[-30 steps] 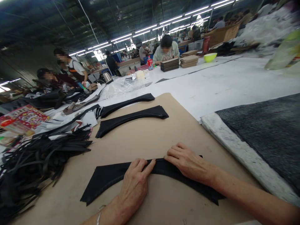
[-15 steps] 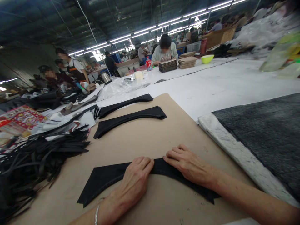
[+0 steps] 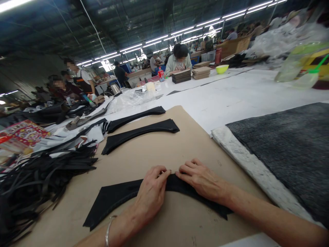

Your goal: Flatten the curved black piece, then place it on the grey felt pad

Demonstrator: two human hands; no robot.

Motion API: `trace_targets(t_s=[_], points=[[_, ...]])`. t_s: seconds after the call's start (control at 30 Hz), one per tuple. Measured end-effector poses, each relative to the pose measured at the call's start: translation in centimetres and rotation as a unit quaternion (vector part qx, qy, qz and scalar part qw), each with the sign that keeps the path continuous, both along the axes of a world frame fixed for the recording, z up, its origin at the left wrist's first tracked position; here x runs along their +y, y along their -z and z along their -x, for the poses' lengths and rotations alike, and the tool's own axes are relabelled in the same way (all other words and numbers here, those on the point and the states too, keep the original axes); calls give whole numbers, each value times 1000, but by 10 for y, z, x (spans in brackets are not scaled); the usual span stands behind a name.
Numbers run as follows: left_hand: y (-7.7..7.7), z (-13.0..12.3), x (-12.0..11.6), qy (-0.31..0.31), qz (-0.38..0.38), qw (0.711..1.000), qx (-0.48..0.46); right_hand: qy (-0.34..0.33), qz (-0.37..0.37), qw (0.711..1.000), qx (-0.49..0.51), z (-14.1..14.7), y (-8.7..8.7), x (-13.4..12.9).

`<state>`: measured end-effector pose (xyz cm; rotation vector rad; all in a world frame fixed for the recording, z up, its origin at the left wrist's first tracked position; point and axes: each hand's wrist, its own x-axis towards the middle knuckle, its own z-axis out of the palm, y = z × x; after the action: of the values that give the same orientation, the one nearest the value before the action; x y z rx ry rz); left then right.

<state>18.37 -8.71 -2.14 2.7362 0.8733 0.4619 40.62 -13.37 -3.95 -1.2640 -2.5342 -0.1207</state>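
Note:
A curved black leather-like piece (image 3: 115, 196) lies across the brown sheet (image 3: 196, 147), its wide ends at left and right. My left hand (image 3: 152, 190) rests over its middle, with thumb and curled fingers closed at the upper edge. Close beside it, my right hand (image 3: 200, 178) has its fingers bent together on the same edge, a small gap from the left fingertips. The palms hide parts of the piece. Farther up the sheet lie two similar black curved stacks, a nearer one (image 3: 141, 133) and a farther one (image 3: 136, 118).
Black strips (image 3: 48, 171) are heaped at the left beside the sheet. A thick pad with dark fabric (image 3: 282, 144) lies at right. Across the white table (image 3: 218, 89) are stacked boards (image 3: 181, 76), a yellow-green bowl (image 3: 222, 69) and clear plastic (image 3: 131, 99). A co-worker (image 3: 178, 61) sits behind.
My left fingers have lifted and curled more at the upper edge, thumb toward the right hand. The right hand stays close to its place. The view has shifted slightly.

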Motion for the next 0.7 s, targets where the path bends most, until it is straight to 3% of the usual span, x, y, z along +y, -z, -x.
trace_targets(t_s=[0.1,0.27,0.7], points=[[11,-13,-3,3,-8,1000,-15,4,-1,1000,-7,1,-3,-1],[30,-17,-10,36,-89,995,13,-6,-3,1000,-16,-3,-6,0],[20,-22,-11,27,-117,988,99,23,-37,999,5,-43,6,-15]])
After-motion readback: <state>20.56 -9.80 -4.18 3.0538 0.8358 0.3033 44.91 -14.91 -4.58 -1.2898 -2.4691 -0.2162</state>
